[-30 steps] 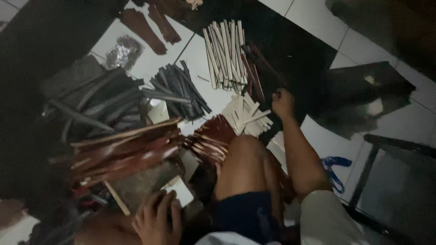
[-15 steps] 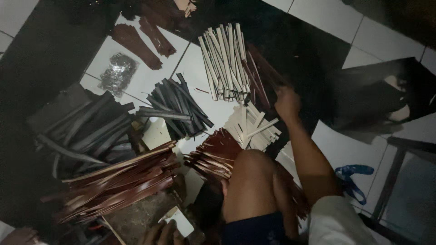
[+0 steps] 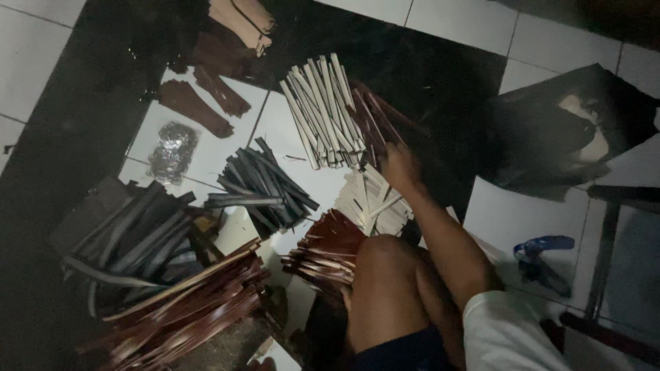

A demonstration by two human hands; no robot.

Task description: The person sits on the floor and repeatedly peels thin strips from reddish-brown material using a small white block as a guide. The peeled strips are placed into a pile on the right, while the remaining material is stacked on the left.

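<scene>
White floor tiles run under everything, half covered by dark sheets and heaps of cut strips. Since a second ago my view has swung up and to the right, and my right hand has moved forward from the small cream pile to the far side of it, so it now rests at the near end of the long pale strips, beside the dark red strips. My fingers there look curled and narrow, touching the strip ends; whether they hold one I cannot tell. My left hand, seen low down before, is out of view now. Nearer than my fingers, by my knee, lies a reddish-brown bundle; black strips lie off to their left.
</scene>
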